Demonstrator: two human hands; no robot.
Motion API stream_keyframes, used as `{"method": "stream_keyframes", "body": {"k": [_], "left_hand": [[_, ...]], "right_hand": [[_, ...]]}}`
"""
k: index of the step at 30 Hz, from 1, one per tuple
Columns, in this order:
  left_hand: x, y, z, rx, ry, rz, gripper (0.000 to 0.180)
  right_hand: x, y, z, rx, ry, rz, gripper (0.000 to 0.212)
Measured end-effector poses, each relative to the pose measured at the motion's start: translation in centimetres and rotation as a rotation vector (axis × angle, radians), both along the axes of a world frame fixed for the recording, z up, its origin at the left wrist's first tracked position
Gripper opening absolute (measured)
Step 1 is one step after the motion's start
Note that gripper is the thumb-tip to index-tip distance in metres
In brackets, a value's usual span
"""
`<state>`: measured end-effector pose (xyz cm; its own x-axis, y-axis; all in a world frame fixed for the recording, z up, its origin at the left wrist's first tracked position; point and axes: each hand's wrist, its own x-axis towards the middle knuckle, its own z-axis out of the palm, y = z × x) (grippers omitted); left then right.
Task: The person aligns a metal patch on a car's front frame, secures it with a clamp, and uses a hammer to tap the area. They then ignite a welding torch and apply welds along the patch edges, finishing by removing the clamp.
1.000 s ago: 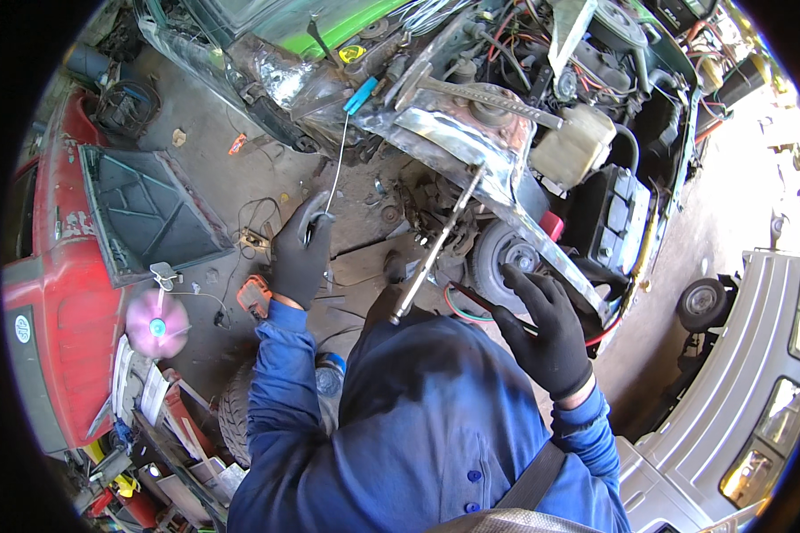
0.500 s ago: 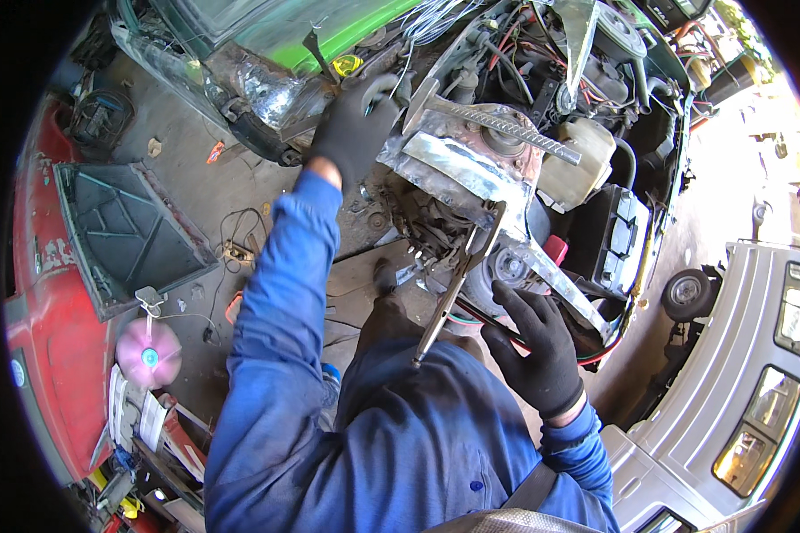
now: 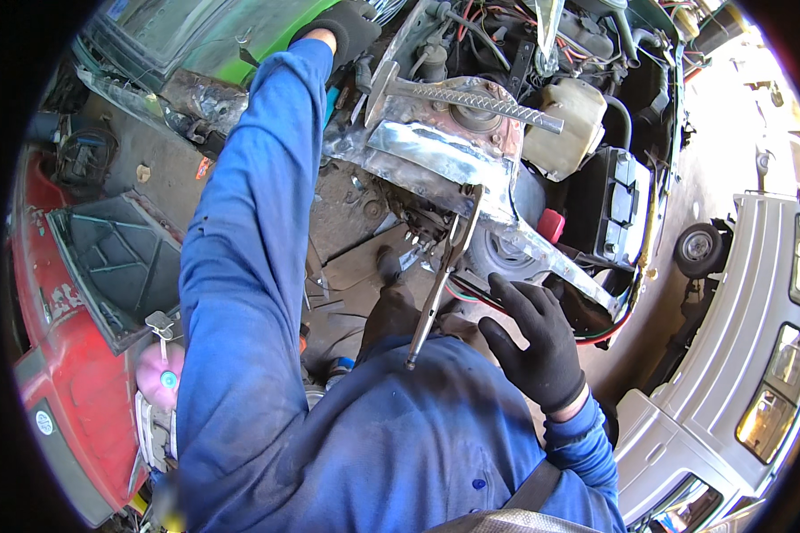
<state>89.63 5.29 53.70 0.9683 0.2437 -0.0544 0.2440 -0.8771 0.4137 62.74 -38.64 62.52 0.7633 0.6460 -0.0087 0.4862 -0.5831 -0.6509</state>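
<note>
My left hand (image 3: 348, 34), in a black glove, reaches far forward to the green car body (image 3: 262, 44), beside a bundle of thin pale wire (image 3: 389, 9). Its fingers are mostly hidden, so what they hold, if anything, does not show. My right hand (image 3: 540, 346), also gloved, hovers open with fingers apart, holding nothing. Left of it, long-handled locking pliers (image 3: 444, 275) hang clamped on the edge of a bare metal panel (image 3: 444, 160). A hammer (image 3: 471, 102) with a textured metal handle lies across the panel's rusty round mount.
The engine bay holds a black battery (image 3: 615, 209), a cloudy plastic tank (image 3: 567, 124), hoses and cables. A loose door-like panel (image 3: 111, 258) leans on a red car (image 3: 71, 355) at left. A silver van (image 3: 711, 382) stands at right. Scraps lie on the floor.
My left hand has moved forward and up, away from the hammer head toward the green body and wire bundle. My right hand stays open in nearly the same place. The view has shifted slightly.
</note>
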Motion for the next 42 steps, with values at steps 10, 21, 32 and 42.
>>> {"method": "stream_keyframes", "body": {"k": [10, 21, 32, 42], "left_hand": [[-0.8, -1.8, -3.1, 0.055, -0.312, 0.109, 0.088], [-4.6, -4.5, -0.8, -0.045, -0.761, -0.139, 0.078], [-15.2, -8.0, -0.6, -0.434, -1.044, 0.036, 0.051], [-31.8, -12.3, -10.2, -0.61, -0.703, 0.514, 0.035]], "right_hand": [[0.3, -0.7, 0.3, -0.024, 0.0, 0.001, 0.064], [2.7, -0.1, 1.9, -0.023, 0.013, -0.025, 0.061], [10.1, 5.1, 3.5, -0.051, -0.256, 0.017, 0.058], [22.1, 10.8, -3.7, -0.395, -0.584, 0.16, 0.051]]}}
